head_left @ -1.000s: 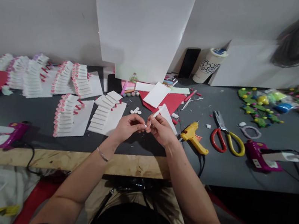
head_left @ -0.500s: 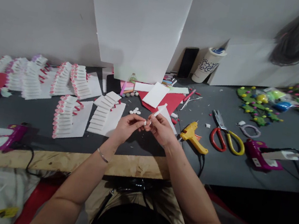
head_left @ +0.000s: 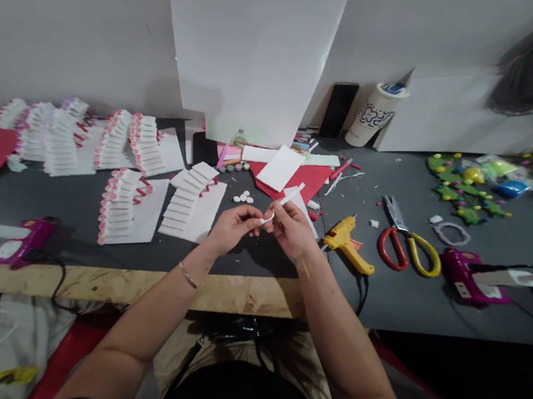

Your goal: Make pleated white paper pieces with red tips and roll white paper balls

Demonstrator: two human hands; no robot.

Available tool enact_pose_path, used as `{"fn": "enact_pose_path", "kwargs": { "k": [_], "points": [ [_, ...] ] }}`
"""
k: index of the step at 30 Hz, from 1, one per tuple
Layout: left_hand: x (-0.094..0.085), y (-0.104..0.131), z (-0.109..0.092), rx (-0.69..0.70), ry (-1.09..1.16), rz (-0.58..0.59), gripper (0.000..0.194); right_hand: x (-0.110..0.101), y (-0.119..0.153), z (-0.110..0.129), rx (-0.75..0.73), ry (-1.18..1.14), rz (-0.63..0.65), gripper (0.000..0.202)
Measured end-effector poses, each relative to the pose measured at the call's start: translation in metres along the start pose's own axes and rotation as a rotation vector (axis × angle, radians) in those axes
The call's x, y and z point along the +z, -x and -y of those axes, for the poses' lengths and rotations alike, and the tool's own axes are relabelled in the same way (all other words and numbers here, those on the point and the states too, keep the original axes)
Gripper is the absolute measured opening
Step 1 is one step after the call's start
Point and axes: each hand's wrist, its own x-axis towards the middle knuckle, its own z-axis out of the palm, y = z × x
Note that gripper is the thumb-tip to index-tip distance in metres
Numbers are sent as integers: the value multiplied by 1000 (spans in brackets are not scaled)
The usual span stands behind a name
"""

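A narrow white strip (head_left: 292, 194) runs between my hands over the middle of the dark table. My right hand (head_left: 290, 230) pinches it, and its free end sticks out beyond the fingers, up and to the right. With thumb and fingers closed, my left hand (head_left: 235, 228) holds the strip's other end, which bends in a small curve at the fingertips. Just behind my left hand lie several small white round pieces (head_left: 245, 199). To its left stands a row of white folded pieces (head_left: 181, 205) on a white card (head_left: 209, 210).
A yellow glue gun (head_left: 349, 245) lies right of my hands, then scissors (head_left: 404, 238) with red and yellow handles. Purple power strips (head_left: 469, 277) sit at both sides. Pink-tipped white pieces (head_left: 118, 206) stand at left. A phone (head_left: 338, 111) and white cup (head_left: 373, 118) stand behind.
Between my fingertips, the white strip's near end now shows as a longer curved length, where a small bunched bit showed before. The view has shifted slightly; both hands stay close together.
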Motion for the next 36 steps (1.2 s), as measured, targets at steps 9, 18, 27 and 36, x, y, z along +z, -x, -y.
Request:
{"fn": "enact_pose_path", "kwargs": {
  "k": [9,18,27,36],
  "points": [
    [-2,0,6,31,21,-10,22,2,1,-2,16,-39,-17,43],
    [-7,-1,-2,-109,114,103,29,4,1,-6,30,12,-33,41],
    [-7,-2,-3,-77,12,117,30,14,6,-15,-200,246,-210,32],
    [11,1,11,2,11,-37,26,22,6,-30,-282,256,-390,27]
  ]
}}
